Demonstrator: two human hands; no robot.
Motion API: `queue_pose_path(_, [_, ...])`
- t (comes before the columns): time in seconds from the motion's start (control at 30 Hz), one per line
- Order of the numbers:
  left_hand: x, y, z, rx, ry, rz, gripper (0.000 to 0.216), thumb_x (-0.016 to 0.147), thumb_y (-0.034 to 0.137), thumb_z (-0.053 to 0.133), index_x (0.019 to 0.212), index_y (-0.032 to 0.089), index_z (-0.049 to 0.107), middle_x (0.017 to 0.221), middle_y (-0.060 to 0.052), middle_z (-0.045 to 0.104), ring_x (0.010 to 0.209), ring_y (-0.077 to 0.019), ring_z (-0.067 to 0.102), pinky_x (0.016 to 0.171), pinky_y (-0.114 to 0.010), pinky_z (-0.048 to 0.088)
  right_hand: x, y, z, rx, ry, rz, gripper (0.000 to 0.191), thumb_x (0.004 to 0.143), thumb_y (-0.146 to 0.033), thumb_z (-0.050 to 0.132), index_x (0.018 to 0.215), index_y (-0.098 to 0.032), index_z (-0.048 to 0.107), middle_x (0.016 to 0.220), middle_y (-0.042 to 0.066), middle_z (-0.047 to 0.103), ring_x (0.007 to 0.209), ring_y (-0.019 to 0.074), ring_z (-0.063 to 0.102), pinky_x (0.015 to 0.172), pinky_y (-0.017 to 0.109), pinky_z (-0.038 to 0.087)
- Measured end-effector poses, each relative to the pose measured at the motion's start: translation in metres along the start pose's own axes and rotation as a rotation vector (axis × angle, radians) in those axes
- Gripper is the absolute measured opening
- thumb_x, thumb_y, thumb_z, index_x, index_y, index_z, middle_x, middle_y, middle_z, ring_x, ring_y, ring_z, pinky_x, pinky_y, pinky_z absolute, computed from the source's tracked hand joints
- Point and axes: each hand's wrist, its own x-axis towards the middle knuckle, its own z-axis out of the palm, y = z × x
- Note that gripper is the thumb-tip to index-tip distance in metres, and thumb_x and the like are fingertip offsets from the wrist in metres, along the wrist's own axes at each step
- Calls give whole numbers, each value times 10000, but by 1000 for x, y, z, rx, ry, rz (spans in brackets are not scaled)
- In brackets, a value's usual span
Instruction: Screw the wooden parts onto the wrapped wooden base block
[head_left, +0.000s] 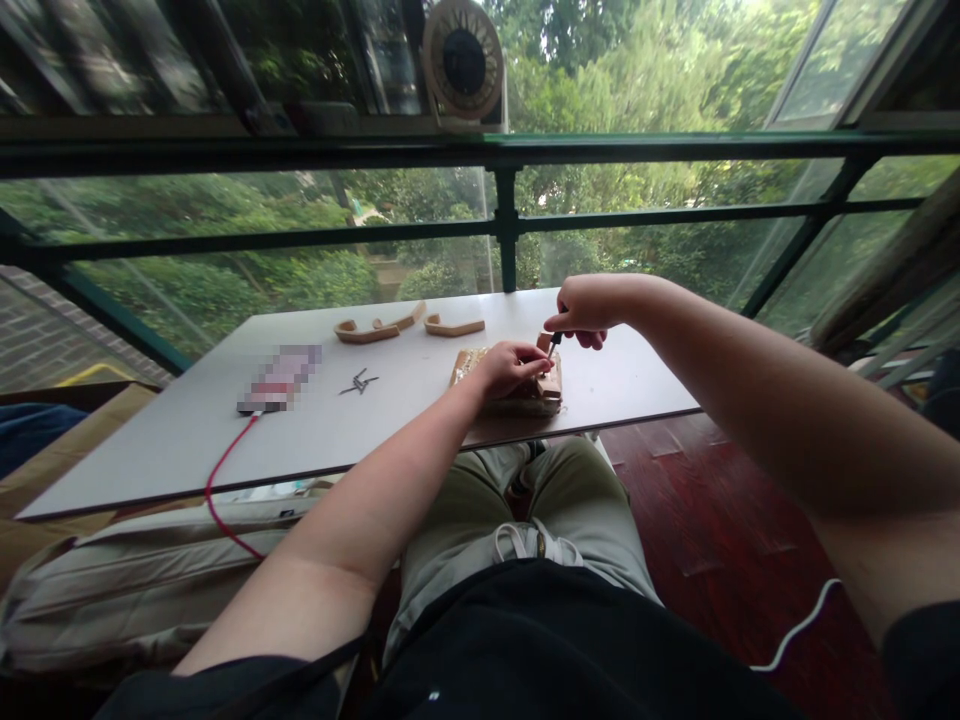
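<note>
My right hand (pixel 589 308) is closed around the dark handle of a screwdriver (pixel 556 340), its shaft pointing down. Below the tip lies a small wooden piece (pixel 551 385) on top of a wooden block (pixel 517 408) at the table's front edge. My left hand (pixel 515 368) rests on the block, its fingers pinched together close to the screwdriver tip. Whatever sits between those fingertips is too small to make out. To the left, several loose screws (pixel 359 382) lie in a little pile.
Curved wooden pieces (pixel 367 332) and another bent wooden piece (pixel 454 327) lie along the back of the white table (pixel 405 420). A phone (pixel 281 378) with a red cable (pixel 212 480) is at the left. A green railing (pixel 506 230) and a round fan (pixel 463 60) stand behind.
</note>
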Motion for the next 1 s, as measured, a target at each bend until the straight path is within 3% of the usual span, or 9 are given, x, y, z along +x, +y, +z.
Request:
queue_pose_path(0.4, [0,1,-1,-20,-39,-33,424,781,495,600,929,116,723,685,-33,666,543,-94,517,517,-208,373,-1,-7,-4,-46,-35,16,483,889,-531,483,828,-92,674,620,88,677,576,176,646,600,295,509])
queue_pose_path(0.7, [1,0,0,3,-18,24,351,805,429,594,909,119,722,734,-42,684,578,-95,542,566,-208,402,-2,-7,-4,-20,-25,5,435,902,-479,485,796,-104,680,630,89,684,581,180,651,611,311,523])
queue_pose_path(1.0, [-2,6,0,-7,-5,-25,373,825,450,564,910,116,708,675,-23,656,554,-90,528,558,-209,403,-5,-5,-4,53,-27,12,458,899,-502,481,787,-100,669,659,104,694,575,184,655,591,308,525])
